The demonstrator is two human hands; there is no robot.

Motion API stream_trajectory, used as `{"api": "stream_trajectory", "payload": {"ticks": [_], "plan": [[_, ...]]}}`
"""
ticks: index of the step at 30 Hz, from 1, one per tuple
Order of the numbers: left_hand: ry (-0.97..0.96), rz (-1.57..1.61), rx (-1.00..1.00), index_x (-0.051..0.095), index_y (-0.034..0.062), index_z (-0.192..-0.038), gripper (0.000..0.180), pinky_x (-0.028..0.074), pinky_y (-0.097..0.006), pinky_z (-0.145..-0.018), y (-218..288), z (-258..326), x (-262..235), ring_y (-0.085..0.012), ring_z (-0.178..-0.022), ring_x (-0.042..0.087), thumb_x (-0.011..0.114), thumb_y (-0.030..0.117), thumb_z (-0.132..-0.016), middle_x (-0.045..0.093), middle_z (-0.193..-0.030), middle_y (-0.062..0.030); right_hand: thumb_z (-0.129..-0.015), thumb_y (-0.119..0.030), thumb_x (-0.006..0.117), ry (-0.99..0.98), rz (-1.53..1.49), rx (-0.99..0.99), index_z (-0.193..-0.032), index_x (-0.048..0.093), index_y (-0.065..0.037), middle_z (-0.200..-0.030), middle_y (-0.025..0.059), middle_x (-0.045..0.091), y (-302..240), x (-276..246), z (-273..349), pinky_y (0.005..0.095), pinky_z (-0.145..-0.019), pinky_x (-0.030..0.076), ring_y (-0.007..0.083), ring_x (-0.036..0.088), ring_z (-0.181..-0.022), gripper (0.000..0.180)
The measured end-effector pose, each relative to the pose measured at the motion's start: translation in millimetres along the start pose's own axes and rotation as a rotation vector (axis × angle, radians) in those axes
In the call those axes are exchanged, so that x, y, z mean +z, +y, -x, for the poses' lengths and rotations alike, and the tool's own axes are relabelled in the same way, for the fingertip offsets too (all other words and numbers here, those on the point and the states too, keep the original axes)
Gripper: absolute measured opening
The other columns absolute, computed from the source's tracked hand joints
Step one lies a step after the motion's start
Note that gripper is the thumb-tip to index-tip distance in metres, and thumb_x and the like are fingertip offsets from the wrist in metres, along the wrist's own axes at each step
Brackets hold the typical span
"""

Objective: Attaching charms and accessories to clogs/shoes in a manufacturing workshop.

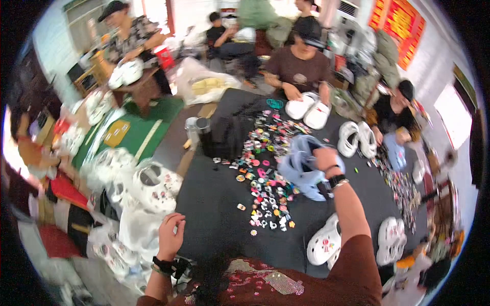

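Observation:
My right hand (325,159) reaches across the black table and grips a pair of light-blue clogs (301,166); its fingertips are partly hidden, and the clogs are a little blurred. Beneath and beside them spreads a heap of small colourful shoe charms (263,176). Over the table's left edge hangs my left hand (172,237), empty, with loosely bent fingers. White clogs with charms (157,186) sit close beyond it. Near my right forearm stands a white clog decorated with charms (325,241), partly covering another one.
Bagged white clogs (120,178) pile up at the left. Across the table a person (301,66) touches white clogs (309,109). More white clogs (356,138) and a second charm heap (403,194) lie right. A metal cup (198,127) stands at the table's left edge.

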State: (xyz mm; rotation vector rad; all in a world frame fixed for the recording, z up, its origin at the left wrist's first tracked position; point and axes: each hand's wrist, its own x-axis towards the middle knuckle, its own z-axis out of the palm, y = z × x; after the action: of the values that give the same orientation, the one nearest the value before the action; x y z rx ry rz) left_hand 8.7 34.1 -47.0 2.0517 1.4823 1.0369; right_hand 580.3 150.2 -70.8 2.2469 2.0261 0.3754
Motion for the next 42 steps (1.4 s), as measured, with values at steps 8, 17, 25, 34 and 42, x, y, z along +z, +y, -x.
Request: {"api": "stream_trajectory", "payload": {"ticks": [8, 17, 25, 34, 42], "plan": [[-0.042, -0.025, -0.162, 0.064, 0.0052, -0.097, 0.012, 0.052, -0.036, -0.070, -39, 3, 10, -0.0303, -0.081, 0.063, 0.060, 0.011, -0.087, 0.062, -0.098, -0.0121, -0.081, -0.016, 0.055, -0.110, 0.122, 0.314, -0.088, 0.069, -0.005, -0.091, 0.0171, 0.069, 165, 121, -11, 0.0471, -0.073, 0.052, 0.0349, 0.066, -0.087, 0.019], [0.084, -0.127, -0.097, 0.064, 0.0046, -0.094, 0.012, 0.049, -0.042, -0.077, -67, 13, 7, -0.0354, -0.087, 0.060, 0.061, 0.008, -0.082, 0.063, -0.094, -0.0139, -0.086, -0.014, 0.055, 0.173, -0.337, 0.264, -0.107, 0.060, 0.005, -0.115, 0.0246, 0.060, 105, 108, 39, 0.0465, -0.096, 0.041, 0.0406, 0.054, -0.111, 0.029], [0.147, -0.436, 0.015, 0.064, 0.0058, -0.094, 0.017, 0.045, -0.043, -0.083, -119, -60, -36, -0.0330, -0.096, 0.057, 0.061, 0.007, -0.077, 0.063, -0.096, -0.0131, -0.081, -0.005, 0.060, 0.315, -0.512, 0.195, -0.107, 0.058, 0.001, -0.133, 0.0261, 0.047, 0, 56, 140, 0.0465, -0.105, 0.033, 0.0412, 0.043, -0.125, 0.027], [0.011, -0.727, -0.216, 0.047, 0.0059, -0.133, 0.066, 0.028, -0.060, -0.104, -182, -160, -36, -0.0349, -0.138, 0.026, 0.071, 0.031, -0.076, 0.041, -0.140, -0.0203, -0.078, -0.001, 0.061, 0.180, -0.736, 0.175, -0.095, 0.060, -0.001, -0.125, 0.0237, 0.052, -96, -6, 211, 0.0457, -0.096, 0.042, 0.0398, 0.052, -0.112, 0.017], [-0.043, -0.804, -0.360, 0.068, 0.0108, -0.093, 0.027, 0.045, -0.051, -0.089, -238, -173, -11, -0.0292, -0.106, 0.058, 0.069, 0.031, -0.075, 0.064, -0.104, -0.0091, -0.078, 0.001, 0.062, 0.261, -0.724, 0.236, -0.086, 0.062, -0.002, -0.110, 0.0217, 0.060, -129, -16, 244, 0.0437, -0.084, 0.049, 0.0384, 0.059, -0.100, 0.009]]}}
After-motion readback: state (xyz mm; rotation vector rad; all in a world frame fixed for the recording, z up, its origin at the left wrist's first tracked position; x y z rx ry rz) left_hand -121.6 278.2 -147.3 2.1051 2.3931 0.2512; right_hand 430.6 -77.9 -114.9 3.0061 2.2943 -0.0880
